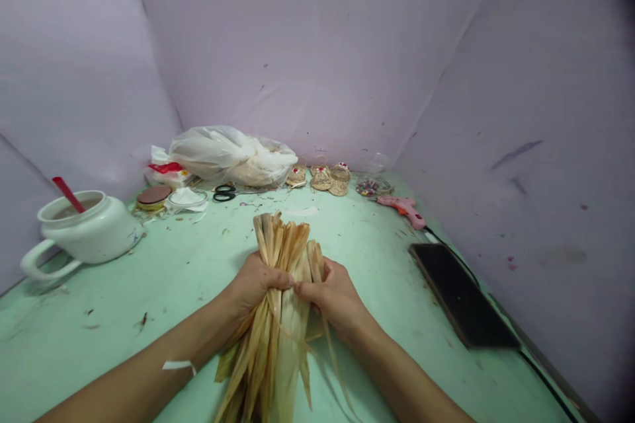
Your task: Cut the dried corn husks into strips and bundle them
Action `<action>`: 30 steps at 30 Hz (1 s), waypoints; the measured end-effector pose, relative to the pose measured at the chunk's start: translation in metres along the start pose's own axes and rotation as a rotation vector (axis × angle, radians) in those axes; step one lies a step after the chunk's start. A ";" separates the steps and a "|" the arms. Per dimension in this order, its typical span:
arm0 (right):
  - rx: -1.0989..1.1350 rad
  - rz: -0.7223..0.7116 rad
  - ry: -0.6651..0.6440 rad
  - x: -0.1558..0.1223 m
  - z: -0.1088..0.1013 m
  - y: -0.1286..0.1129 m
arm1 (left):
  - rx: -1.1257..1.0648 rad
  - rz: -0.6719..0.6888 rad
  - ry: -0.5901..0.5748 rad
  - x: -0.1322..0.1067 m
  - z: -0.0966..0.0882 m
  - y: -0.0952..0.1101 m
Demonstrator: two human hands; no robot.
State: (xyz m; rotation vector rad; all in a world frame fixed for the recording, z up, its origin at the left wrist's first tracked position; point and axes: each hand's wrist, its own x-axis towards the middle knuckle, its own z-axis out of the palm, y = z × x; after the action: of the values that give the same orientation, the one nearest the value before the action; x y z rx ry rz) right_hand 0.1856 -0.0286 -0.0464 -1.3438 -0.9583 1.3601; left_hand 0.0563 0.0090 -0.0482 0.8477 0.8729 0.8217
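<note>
A bundle of dried tan husk strips (280, 248) lies lengthwise on the pale green table (163, 277), its far ends fanned out and its near ends trailing toward me. My left hand (255, 284) is closed around the bundle's left side at its middle. My right hand (332, 294) grips the right side, thumb and fingers pinching strips where both hands meet. A loose thin strip hangs down near my right wrist.
White pot with red spoon (84, 231) at left. Along the back: plastic bag (233, 155), black scissors (224, 193), round lids (153, 197), small woven pieces (322, 178), a dish of beads (370, 187). Pink glue gun (404, 208) and dark phone (461, 294) at right. Lilac sheets wall the table.
</note>
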 end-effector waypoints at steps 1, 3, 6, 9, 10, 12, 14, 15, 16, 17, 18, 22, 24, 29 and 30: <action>-0.007 0.001 0.001 0.000 0.000 0.000 | 0.000 0.002 -0.002 0.000 0.000 0.000; -0.011 0.007 -0.006 0.001 0.000 -0.001 | 0.013 0.003 0.000 -0.001 0.000 0.000; 0.000 0.033 -0.033 0.002 0.000 0.000 | 0.015 0.002 -0.038 -0.002 -0.001 0.001; -0.028 0.027 0.003 0.006 -0.004 0.002 | 0.008 -0.011 -0.065 -0.002 -0.002 0.001; -0.046 0.021 0.042 0.009 -0.006 0.002 | 0.011 -0.010 -0.056 -0.002 -0.002 0.000; -0.049 0.016 0.126 0.014 -0.013 0.001 | 0.018 -0.010 -0.035 -0.001 -0.004 0.001; 0.039 0.023 0.183 0.019 -0.022 -0.004 | 0.006 -0.016 -0.023 -0.001 -0.006 0.003; 0.101 0.026 0.208 0.021 -0.028 -0.007 | -0.001 -0.029 -0.012 -0.001 -0.008 0.006; 0.157 0.027 0.240 0.023 -0.035 -0.010 | -0.008 -0.053 -0.002 -0.001 -0.011 0.009; 0.202 0.026 0.277 0.024 -0.041 -0.014 | -0.018 -0.084 0.005 0.000 -0.014 0.014; 0.233 0.027 0.312 0.026 -0.048 -0.018 | -0.035 -0.120 0.002 0.001 -0.019 0.019; 0.312 0.018 0.412 0.031 -0.071 -0.029 | -0.182 -0.210 -0.163 0.005 -0.044 0.046; 0.358 0.009 0.437 0.033 -0.079 -0.034 | -0.240 -0.172 -0.277 0.007 -0.058 0.057; 0.595 -0.118 0.463 0.031 -0.111 -0.047 | -0.322 0.009 -0.463 0.004 -0.072 0.070; 0.651 -0.170 0.446 0.029 -0.120 -0.050 | -0.324 0.036 -0.480 0.003 -0.070 0.069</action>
State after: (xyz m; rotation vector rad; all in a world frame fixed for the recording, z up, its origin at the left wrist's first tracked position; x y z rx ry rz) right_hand 0.3115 -0.0002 -0.0146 -0.9685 -0.2757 1.0452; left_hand -0.0217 0.0601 -0.0155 0.7295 0.2921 0.7235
